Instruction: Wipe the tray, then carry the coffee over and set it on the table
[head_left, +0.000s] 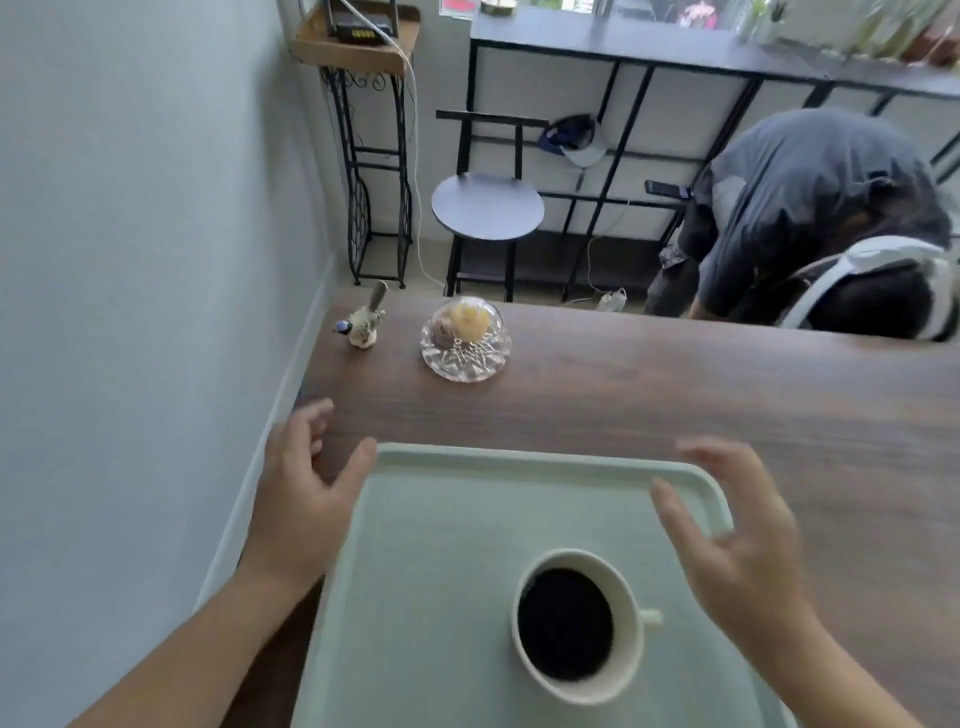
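Note:
A pale green tray lies on the dark wooden table in front of me. On the tray's near right part stands a white cup of black coffee, its handle pointing right. My left hand hovers at the tray's far left corner, fingers spread, holding nothing. My right hand hangs over the tray's right rim, just right of the cup, fingers apart and empty. Neither hand touches the cup.
A cut-glass dome over pastries and a small bird figurine stand at the table's far left. A person in a grey shirt bends over beyond the far edge. A wall runs along the left; a black stool stands behind.

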